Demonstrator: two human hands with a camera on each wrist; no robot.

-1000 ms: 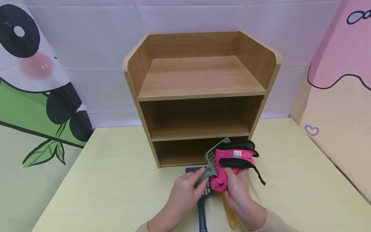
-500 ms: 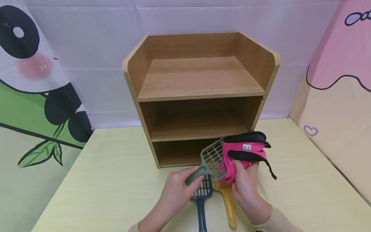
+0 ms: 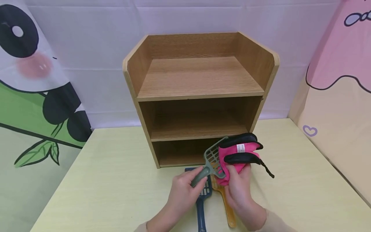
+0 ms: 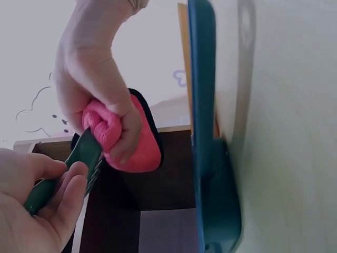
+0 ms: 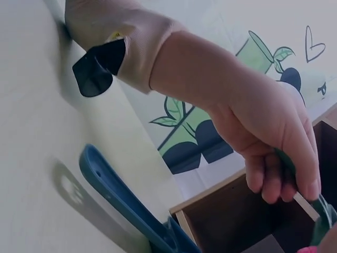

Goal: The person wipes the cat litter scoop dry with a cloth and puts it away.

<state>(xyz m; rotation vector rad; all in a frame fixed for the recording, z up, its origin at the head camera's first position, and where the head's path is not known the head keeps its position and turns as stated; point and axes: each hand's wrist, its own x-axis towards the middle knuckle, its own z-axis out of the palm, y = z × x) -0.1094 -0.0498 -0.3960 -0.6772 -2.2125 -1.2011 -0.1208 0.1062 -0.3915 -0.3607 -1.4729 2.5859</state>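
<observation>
My left hand [image 3: 183, 192] grips a grey-green slotted litter scoop [image 3: 214, 158] by its handle, its blade raised and tilted. A pink cloth with black trim [image 3: 234, 160], bunched and folded, is held in my right hand [image 3: 241, 195]. The cloth lies against the right side of the scoop's blade. In the left wrist view, the rolled end of the pink cloth [image 4: 100, 125] sits under the right hand's fingers, beside the scoop. Beneath the hands, a dark blue litter scoop [image 3: 201, 209] and a yellow one [image 3: 228, 207] lie on the table, partly hidden.
Right behind the hands stands a wooden shelf unit [image 3: 200, 96] with a walled top and two compartments below. The pale table [image 3: 116, 183] extends to either side. A white cloth backdrop [image 3: 101, 64] hangs behind, with printed cartoon panels left and right.
The scoop's blade turns to face me and then tilts back sideways. The right hand with the cloth shifts right and up, then returns partway left. The blue and yellow scoops stay put.
</observation>
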